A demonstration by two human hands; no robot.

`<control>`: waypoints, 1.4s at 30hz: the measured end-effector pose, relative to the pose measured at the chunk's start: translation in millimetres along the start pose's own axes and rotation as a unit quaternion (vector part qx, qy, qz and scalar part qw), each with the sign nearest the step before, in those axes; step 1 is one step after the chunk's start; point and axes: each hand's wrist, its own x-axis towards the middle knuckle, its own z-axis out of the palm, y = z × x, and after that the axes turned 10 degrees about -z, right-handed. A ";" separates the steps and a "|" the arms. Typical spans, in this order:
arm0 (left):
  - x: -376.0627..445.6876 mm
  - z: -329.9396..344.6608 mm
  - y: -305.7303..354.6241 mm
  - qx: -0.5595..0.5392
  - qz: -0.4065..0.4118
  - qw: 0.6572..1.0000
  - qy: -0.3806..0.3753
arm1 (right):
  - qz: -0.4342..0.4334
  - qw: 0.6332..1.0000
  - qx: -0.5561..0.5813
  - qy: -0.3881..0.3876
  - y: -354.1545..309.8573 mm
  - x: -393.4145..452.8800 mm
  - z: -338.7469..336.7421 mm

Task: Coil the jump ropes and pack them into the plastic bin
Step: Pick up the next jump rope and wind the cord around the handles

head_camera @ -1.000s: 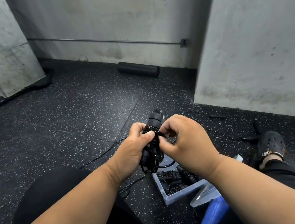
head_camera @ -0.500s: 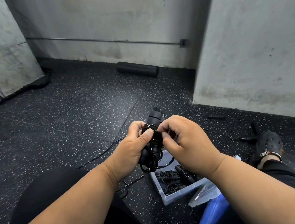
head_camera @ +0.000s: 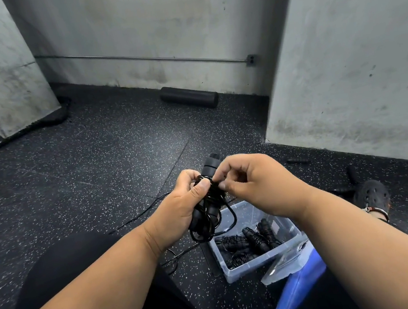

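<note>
A black jump rope [head_camera: 210, 204] with thick handles is bundled upright in front of me, cord wound round the handles and a loop hanging below. My left hand [head_camera: 179, 210] grips the bundle, thumb pressed on the wraps. My right hand [head_camera: 257, 186] pinches the cord near the top of the handles. Below sits a clear plastic bin [head_camera: 258, 265] on the floor, holding several coiled black ropes [head_camera: 248, 243]. A loose black cord [head_camera: 138, 215] trails over the floor to the left.
The bin's clear lid [head_camera: 286, 264] leans at its right side, beside a blue object [head_camera: 299, 283]. More black handles [head_camera: 297, 161] lie on the rubber floor near my right shoe [head_camera: 373, 196]. A foam roller [head_camera: 189, 100] lies by the back wall. A concrete pillar stands at right.
My right hand has lifted slightly and shifted its pinch on the cord at the top of the handles. The left hand keeps holding the bundle.
</note>
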 end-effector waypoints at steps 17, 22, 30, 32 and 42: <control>7.4 -5.0 -7.9 0.033 0.009 0.999 -0.004 | -0.043 0.965 -0.256 -0.028 -16.5 7.9 2.0; 8.5 -3.9 -12.8 0.080 0.025 0.996 0.019 | -0.019 0.966 -0.256 -0.024 -11.9 5.6 7.6; 11.6 5.4 -9.7 0.061 -0.002 0.997 0.055 | -0.042 0.968 -0.244 -0.031 -0.5 6.2 11.5; 12.9 5.9 -10.6 0.056 -0.015 0.997 0.056 | -0.034 0.973 -0.224 -0.040 2.2 4.7 13.4; 12.3 9.5 -6.3 0.029 -0.043 0.999 0.011 | 0.051 0.988 -0.118 0.080 11.9 -4.8 10.8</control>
